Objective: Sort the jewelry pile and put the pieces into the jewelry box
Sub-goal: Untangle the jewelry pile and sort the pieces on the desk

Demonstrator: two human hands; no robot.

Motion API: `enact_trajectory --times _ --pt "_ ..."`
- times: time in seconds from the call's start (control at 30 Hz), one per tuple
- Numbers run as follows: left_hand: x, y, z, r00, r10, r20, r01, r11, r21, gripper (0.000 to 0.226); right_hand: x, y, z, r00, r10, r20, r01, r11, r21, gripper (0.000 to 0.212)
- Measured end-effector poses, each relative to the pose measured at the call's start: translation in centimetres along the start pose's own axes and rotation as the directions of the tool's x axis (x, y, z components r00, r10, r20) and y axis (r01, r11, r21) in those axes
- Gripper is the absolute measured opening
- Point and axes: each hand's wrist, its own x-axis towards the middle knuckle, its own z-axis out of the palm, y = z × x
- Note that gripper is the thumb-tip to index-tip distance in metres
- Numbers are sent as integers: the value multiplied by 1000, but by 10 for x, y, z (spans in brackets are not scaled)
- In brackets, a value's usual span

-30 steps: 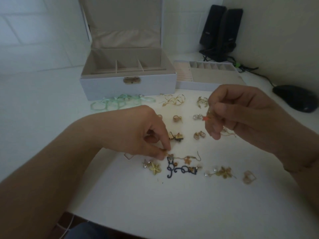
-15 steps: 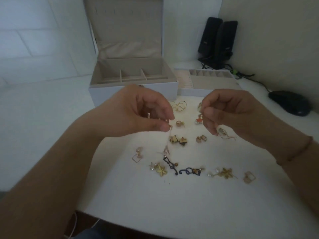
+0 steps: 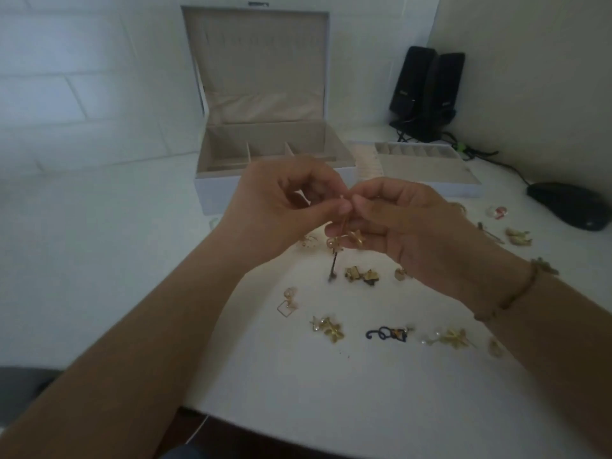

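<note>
My left hand and my right hand meet above the table, fingertips together. Both pinch a tangled gold earring with star charms and a dark strand hanging below. The open white jewelry box with beige compartments stands just behind my hands. Loose pieces lie on the table: a square-frame earring, a gold star earring, a dark blue curly piece, a gold flower earring and black-and-gold studs.
A removable tray insert lies right of the box. Two black speakers with cables stand in the back corner. A black mouse sits at the far right, with more gold pieces near it. The table's front edge is close to me.
My left hand lifted a tangled earring off the table, then my right hand closed in until both hands pinch it together. The view tilted up toward the box.
</note>
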Motion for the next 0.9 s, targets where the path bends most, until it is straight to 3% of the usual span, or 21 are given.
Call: enact_trajectory --times 0.13,0.23,0.4,0.5,0.57,0.67,0.77,0.9 --pt "0 0 1 996 37 -75 -38 999 -6 16 -4 0 0 997 -72 39 70 996 53 22" --pt "1 2 2 995 -15 -102 6 996 -92 13 -5 -4 -2 989 -146 26 145 989 15 28" --pt "1 5 9 979 -197 59 206 915 -348 31 -8 -11 -3 982 -186 -36 189 966 179 19" --pt "-4 7 19 945 -224 239 292 907 -303 39 -8 -15 -7 981 -185 -50 192 941 279 16" --pt "-7 6 24 924 -251 289 324 914 -243 37 -7 -17 -10 979 -188 -80 204 921 332 15" --pt "-7 4 26 916 -277 289 325 936 -136 31 -6 -19 -14 976 -183 -119 216 886 411 16" --pt "-7 5 25 905 -298 304 353 925 -144 22 -7 -21 -16 975 -181 -128 220 858 465 17" --pt "-8 4 29 908 -309 282 363 917 -166 32 -8 -21 -13 977 -173 -128 214 834 508 20"
